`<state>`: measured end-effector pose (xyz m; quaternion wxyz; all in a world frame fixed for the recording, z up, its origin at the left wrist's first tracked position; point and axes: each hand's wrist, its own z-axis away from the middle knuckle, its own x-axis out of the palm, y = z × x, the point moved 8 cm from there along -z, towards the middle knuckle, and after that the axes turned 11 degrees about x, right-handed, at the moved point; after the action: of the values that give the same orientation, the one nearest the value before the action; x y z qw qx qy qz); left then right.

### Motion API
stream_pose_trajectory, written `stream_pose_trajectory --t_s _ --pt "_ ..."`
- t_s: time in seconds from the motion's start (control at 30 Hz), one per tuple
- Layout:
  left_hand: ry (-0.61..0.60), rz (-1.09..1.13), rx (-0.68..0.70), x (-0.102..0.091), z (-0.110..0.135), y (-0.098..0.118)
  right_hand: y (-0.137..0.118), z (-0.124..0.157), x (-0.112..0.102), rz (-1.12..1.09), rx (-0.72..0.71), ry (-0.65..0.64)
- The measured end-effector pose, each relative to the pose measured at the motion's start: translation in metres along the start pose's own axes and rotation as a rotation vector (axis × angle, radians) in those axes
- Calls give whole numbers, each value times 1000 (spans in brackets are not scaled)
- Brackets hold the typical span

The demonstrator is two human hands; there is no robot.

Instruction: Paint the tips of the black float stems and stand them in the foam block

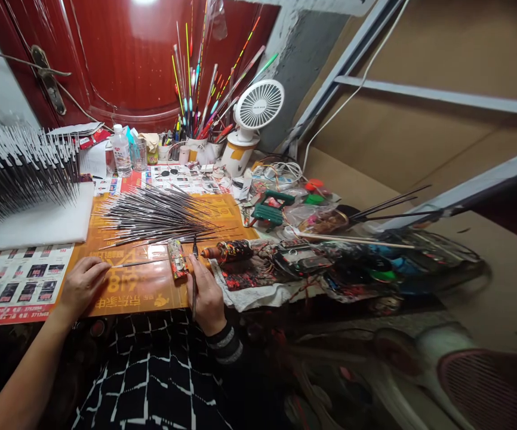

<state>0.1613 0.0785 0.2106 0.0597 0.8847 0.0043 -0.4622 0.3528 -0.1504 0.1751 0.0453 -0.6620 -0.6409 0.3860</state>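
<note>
A person at a cluttered worktable pinches one end of a thin stick [144,263] in the L hand [86,280], its far end reaching a small, paint-stained block [178,260] on an orange mat [110,298]; contact w/ the block is too small to tell. The R hand [207,295], just beside the block, grips a slim, dark pen-like tool [194,246], roughly upright. A pile of similar sticks [155,215] lies behind, w/ more standing in a white foam slab [57,224] at L. A small white fan [259,106] stands in the bkgd.
</note>
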Motion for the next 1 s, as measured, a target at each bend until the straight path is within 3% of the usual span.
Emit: stream_pose_trajectory --t_s 0.33,0.6,0.77,1.0 --pt "5 65 -33 6 -7 9 3 2 -1 -5 28 0" --pt "62 59 34 10 -12 27 -16 23 -18 -128 -56 71" --pt "52 62 18 14 -10 27 -27 42 -9 -169 -148 5" --pt "51 80 19 15 -9 26 -26 46 -1 -131 -168 -29"
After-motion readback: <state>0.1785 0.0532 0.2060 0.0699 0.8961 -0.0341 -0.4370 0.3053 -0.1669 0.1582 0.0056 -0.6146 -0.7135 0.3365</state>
